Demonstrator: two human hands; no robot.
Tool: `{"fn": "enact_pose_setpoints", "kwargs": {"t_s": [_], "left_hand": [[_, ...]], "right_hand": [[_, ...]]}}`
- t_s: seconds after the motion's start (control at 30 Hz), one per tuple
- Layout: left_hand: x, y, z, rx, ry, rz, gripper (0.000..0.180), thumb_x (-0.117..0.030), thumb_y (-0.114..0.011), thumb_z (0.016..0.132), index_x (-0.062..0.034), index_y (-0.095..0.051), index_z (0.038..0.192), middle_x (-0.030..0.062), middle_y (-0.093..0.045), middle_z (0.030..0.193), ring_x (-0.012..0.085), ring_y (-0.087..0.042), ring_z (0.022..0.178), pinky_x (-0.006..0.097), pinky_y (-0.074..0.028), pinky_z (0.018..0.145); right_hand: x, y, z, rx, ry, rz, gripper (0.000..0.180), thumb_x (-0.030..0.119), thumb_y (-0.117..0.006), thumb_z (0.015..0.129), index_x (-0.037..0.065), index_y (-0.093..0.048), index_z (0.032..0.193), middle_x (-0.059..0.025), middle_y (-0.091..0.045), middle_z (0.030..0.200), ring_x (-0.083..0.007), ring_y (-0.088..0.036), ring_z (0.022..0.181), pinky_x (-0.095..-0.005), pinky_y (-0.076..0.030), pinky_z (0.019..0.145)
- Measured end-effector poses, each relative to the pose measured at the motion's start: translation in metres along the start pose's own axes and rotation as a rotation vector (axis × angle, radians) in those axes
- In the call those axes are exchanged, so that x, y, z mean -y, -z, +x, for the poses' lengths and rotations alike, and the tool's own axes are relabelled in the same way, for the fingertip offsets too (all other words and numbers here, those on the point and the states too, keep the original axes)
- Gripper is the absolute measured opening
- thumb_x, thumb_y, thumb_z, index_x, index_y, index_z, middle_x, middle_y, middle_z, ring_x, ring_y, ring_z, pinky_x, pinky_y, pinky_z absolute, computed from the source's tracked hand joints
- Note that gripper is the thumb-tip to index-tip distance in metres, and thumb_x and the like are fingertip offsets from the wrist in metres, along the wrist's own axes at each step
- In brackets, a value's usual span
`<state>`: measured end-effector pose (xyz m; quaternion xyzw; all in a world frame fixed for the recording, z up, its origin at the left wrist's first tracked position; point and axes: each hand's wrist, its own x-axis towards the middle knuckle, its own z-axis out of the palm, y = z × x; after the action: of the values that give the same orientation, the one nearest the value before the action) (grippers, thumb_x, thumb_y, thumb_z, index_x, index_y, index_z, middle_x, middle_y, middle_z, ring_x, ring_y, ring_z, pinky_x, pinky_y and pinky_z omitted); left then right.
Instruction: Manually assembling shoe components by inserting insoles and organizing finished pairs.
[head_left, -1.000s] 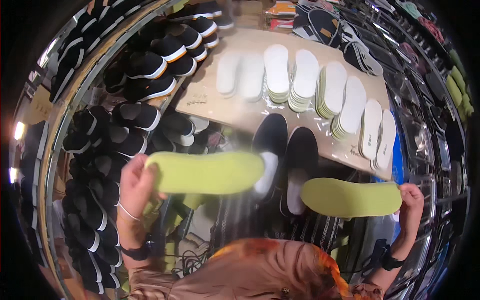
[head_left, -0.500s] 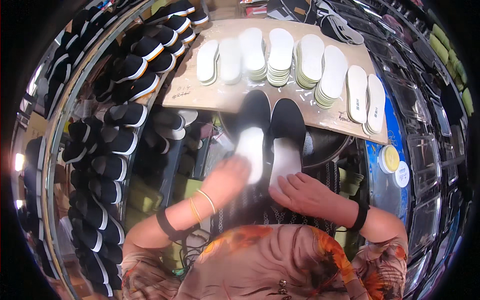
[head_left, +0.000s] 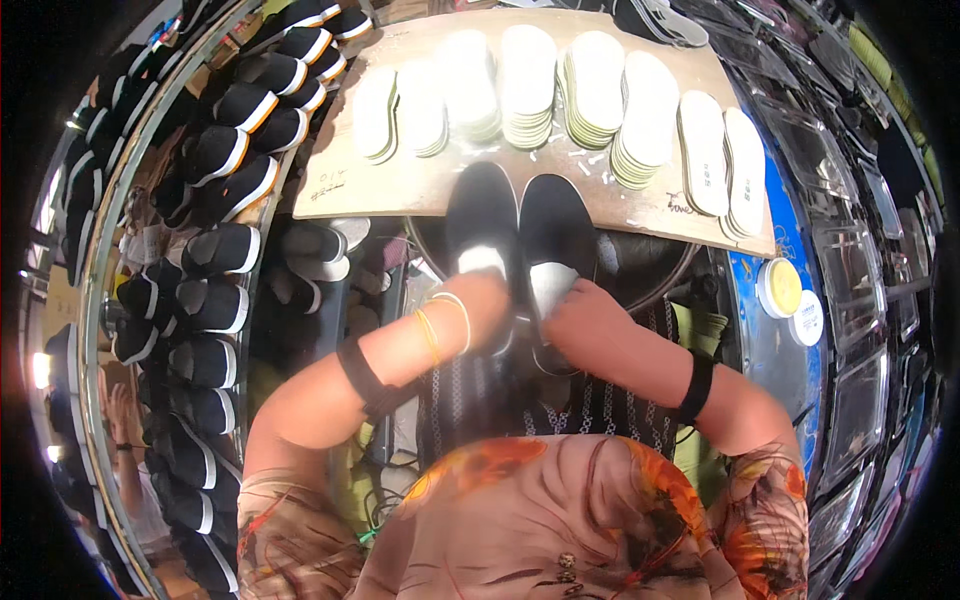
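Note:
Two black slip-on shoes lie side by side in front of me, toes pointing away: the left shoe (head_left: 482, 205) and the right shoe (head_left: 557, 220). A white insole (head_left: 482, 260) shows in the left shoe's mouth, mostly covered by my left hand (head_left: 484, 305), which is closed over it with the fingertips hidden. Inside the right shoe lies another white insole (head_left: 551, 284). My right hand (head_left: 585, 318) is closed at its right edge, the fingers bent down into the shoe's opening and partly out of sight.
Beyond the shoes, a wooden board (head_left: 330, 185) bears several stacks of white insoles (head_left: 528, 65). Black shoes (head_left: 220, 250) fill a rack on the left. On the right stand a tub with yellow contents (head_left: 780, 287), a round white lid (head_left: 806, 320) and clear plastic boxes (head_left: 850, 335).
Both hands have moved forward into the shoe openings, and the insoles now sit deeper with only short parts showing. The whole view has shifted slightly.

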<state>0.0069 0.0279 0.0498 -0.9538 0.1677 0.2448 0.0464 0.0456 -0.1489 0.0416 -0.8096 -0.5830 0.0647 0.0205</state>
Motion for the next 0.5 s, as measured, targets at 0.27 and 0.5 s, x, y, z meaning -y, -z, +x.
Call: {"fn": "enact_pose_setpoints", "kwargs": {"t_s": [0.27, 0.5], "left_hand": [[0.04, 0.004, 0.004, 0.208, -0.241, -0.738, 0.031, -0.011, -0.065, 0.063, 0.0039, -0.05, 0.086, 0.014, -0.05, 0.085, 0.0272, -0.051, 0.075, 0.035, -0.044, 0.069], [0.015, -0.008, 0.001, -0.056, -0.059, -0.131, 0.044, -0.001, -0.062, 0.057, 0.0071, -0.043, 0.096, 0.0254, -0.05, 0.094, 0.0416, -0.053, 0.087, 0.044, -0.046, 0.074]], "right_hand": [[0.003, 0.004, 0.02, 0.11, 0.007, 0.029, 0.007, 0.018, -0.062, 0.064, 0.011, -0.063, 0.062, -0.0076, -0.061, 0.063, -0.0223, -0.061, 0.063, -0.0356, -0.045, 0.066], [-0.031, 0.007, 0.033, 0.606, -0.036, 0.329, 0.03, 0.015, -0.068, 0.065, 0.003, -0.066, 0.092, -0.0144, -0.064, 0.096, -0.0258, -0.061, 0.088, -0.0355, -0.049, 0.072]]}}
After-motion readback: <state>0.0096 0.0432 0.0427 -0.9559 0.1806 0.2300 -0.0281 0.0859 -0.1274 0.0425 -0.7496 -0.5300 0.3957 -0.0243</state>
